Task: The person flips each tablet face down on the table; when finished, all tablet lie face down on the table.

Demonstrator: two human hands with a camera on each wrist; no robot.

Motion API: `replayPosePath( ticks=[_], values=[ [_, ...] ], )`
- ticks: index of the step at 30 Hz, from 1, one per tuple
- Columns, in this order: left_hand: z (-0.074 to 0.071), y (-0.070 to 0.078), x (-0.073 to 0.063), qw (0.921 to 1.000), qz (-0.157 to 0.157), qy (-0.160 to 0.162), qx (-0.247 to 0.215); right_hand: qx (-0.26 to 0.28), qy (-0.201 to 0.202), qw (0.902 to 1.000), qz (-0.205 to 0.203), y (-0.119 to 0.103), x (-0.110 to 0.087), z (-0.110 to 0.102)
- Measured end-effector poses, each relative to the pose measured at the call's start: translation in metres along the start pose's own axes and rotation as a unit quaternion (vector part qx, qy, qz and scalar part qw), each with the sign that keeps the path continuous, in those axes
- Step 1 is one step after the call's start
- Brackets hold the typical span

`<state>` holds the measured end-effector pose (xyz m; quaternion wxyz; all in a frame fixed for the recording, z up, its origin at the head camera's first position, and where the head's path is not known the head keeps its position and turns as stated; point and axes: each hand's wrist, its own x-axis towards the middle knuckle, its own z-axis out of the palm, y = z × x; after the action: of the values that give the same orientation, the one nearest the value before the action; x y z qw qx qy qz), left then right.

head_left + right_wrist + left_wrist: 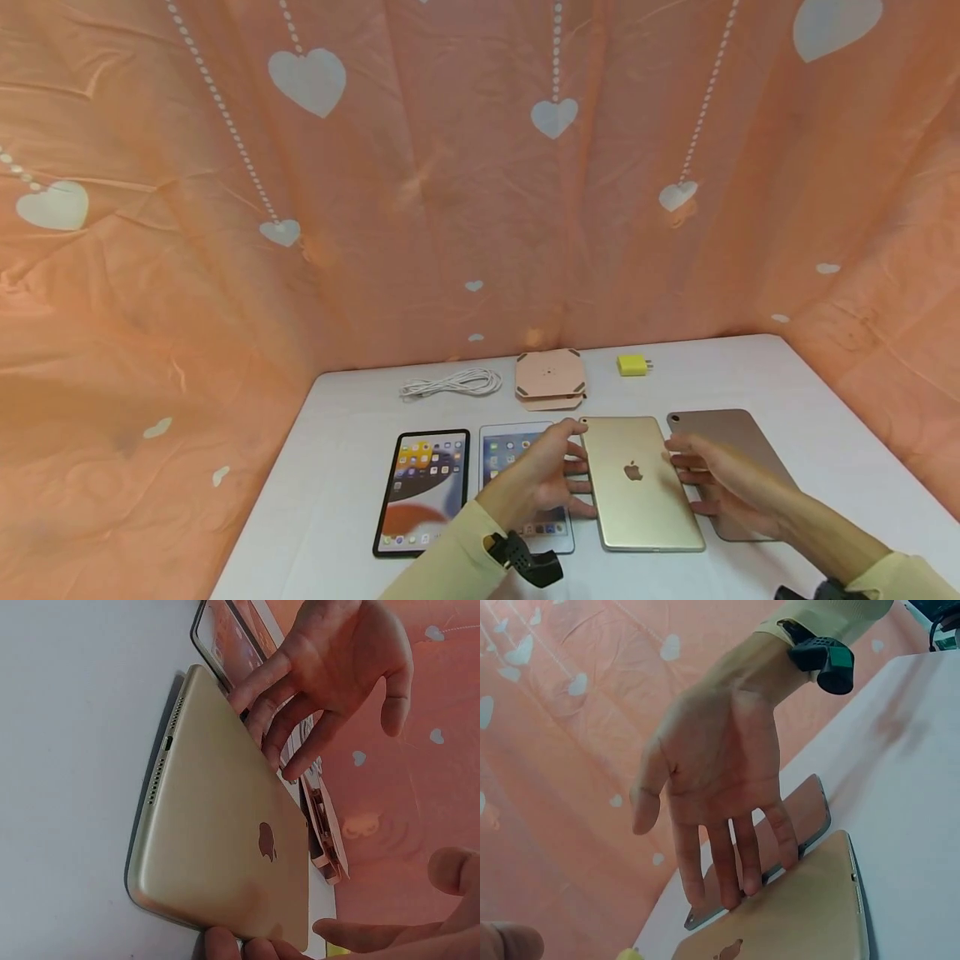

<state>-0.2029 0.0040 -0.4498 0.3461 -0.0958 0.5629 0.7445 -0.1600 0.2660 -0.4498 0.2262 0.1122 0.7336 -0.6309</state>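
Left arm [450,558] angled up and rightward in head view, sleeved nearly to wrist. Right arm [836,537] slants in from lower right, forearm bare. Left hand [546,482] and right hand [727,485] apart, palms turned toward each other, thumbs uppermost. Left fingers extended and fanned in right wrist view, thumb well clear. Right fingers straight, slightly spread in left wrist view, thumb standing off to side.
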Motion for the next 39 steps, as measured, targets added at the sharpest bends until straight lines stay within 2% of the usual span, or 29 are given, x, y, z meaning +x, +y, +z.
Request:
replayPosePath(
  ticks=[5, 9, 14, 17, 23, 27, 33, 39],
  values=[
    [0.001, 0.002, -0.005, 0.9997, 0.015, 0.017, 0.013, 0.001, -0.001, 1.0, 0.001, -0.003, 0.0, -0.001],
    [-0.008, 0.003, -0.014, 0.9992, 0.032, 0.011, 0.021, -0.008, -0.008, 0.9999, -0.005, -0.008, -0.003, 0.0],
    [-0.037, 0.007, -0.029, 0.9983, 0.054, -0.018, 0.01, -0.02, -0.037, 0.9986, -0.033, -0.015, -0.006, 0.003],
    [-0.058, 0.013, -0.04, 0.9973, 0.066, -0.032, 0.006, 0.0, -0.065, 0.9963, -0.056, -0.017, -0.008, 0.006],
    [-0.101, 0.026, -0.066, 0.9968, 0.072, -0.026, 0.024, 0.066, -0.135, 0.9853, -0.08, -0.022, -0.008, 0.017],
    [-0.123, 0.032, -0.08, 0.9961, 0.072, -0.013, 0.048, 0.111, -0.161, 0.9783, -0.066, -0.026, -0.005, 0.029],
    [-0.144, 0.032, -0.091, 0.9935, 0.078, 0.011, 0.082, 0.121, -0.165, 0.9779, -0.042, -0.029, 0.002, 0.052],
    [-0.152, 0.026, -0.088, 0.9935, 0.072, 0.045, 0.075, 0.113, -0.155, 0.9813, -0.019, -0.029, 0.011, 0.069]
  ],
)
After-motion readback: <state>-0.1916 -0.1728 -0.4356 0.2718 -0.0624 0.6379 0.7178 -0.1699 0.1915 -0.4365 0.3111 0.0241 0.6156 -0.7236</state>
